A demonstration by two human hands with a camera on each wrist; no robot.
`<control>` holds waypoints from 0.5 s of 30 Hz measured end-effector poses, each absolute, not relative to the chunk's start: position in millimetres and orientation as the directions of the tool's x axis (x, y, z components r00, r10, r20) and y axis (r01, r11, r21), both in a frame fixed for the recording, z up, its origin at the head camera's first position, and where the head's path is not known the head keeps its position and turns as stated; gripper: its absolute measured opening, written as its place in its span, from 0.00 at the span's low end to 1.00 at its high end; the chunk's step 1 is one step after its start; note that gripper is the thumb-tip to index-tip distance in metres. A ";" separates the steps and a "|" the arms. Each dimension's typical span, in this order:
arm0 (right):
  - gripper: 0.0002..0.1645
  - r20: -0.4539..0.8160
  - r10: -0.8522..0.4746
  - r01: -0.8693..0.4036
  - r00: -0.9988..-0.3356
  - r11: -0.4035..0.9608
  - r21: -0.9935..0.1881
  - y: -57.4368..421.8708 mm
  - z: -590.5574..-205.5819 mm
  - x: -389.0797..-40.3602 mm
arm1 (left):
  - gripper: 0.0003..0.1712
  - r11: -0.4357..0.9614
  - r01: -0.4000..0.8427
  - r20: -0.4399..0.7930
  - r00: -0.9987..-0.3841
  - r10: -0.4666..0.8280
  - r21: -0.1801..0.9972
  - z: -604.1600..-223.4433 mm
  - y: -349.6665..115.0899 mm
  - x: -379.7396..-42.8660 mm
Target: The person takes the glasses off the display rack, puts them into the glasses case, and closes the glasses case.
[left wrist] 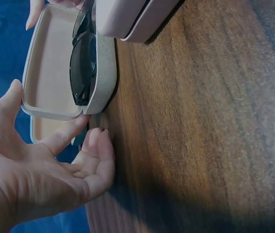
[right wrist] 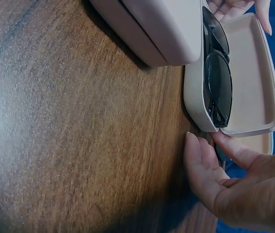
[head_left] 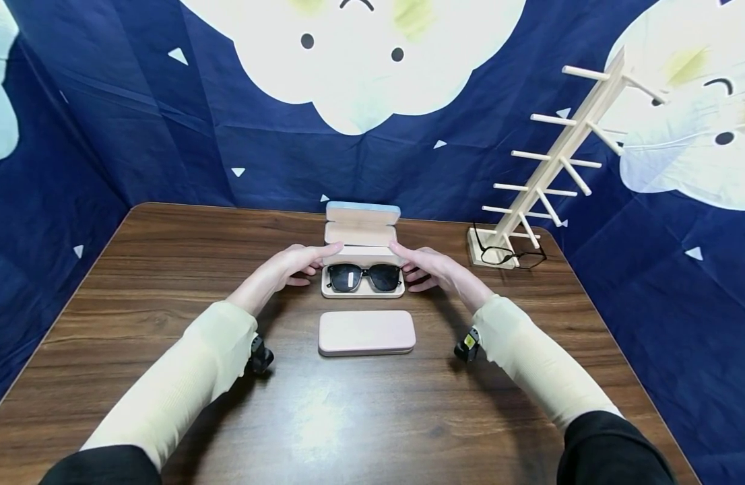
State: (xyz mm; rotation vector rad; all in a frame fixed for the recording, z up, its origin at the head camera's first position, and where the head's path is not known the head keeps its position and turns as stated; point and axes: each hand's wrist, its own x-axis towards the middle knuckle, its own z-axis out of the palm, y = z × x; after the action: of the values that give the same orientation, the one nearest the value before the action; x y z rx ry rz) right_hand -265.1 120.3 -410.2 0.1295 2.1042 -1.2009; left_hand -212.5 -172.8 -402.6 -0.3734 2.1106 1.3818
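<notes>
Black sunglasses with dark lenses lie in the base of an open pale glasses case, near the middle of the table. The case's lid stands raised behind them. At its left end my left hand holds the lid, thumb at the upper rim and index finger by the hinge, other fingers curled beside the base. My right hand holds the right end in the same way, as the right wrist view shows. Just in front lies a closed light pink glasses case.
Directly behind stands another open glasses case with a light blue outer lid. A wooden peg rack rises at the back right, with black-framed eyeglasses at its base. Blue cloud-patterned cloth hangs behind the wooden table.
</notes>
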 end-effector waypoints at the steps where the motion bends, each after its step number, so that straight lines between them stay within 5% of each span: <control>1: 0.49 -0.615 -0.245 0.406 -0.750 0.563 -0.720 120.3 -410.4 -265.0 | 0.52 0.419 -0.524 -0.606 -0.791 0.081 0.741 -402.5 -172.9 -212.1; 15: 0.46 -0.597 -0.276 0.384 -0.753 0.552 -0.740 123.3 -412.0 -262.1 | 0.56 0.385 -0.522 -0.592 -0.801 0.085 0.761 -406.8 -172.9 -207.6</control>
State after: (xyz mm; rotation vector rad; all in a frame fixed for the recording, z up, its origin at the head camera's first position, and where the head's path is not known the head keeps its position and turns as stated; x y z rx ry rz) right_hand -262.1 123.3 -412.0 0.0870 2.0949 -1.2234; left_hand -207.6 -172.9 -406.8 -0.3742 2.0959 1.4368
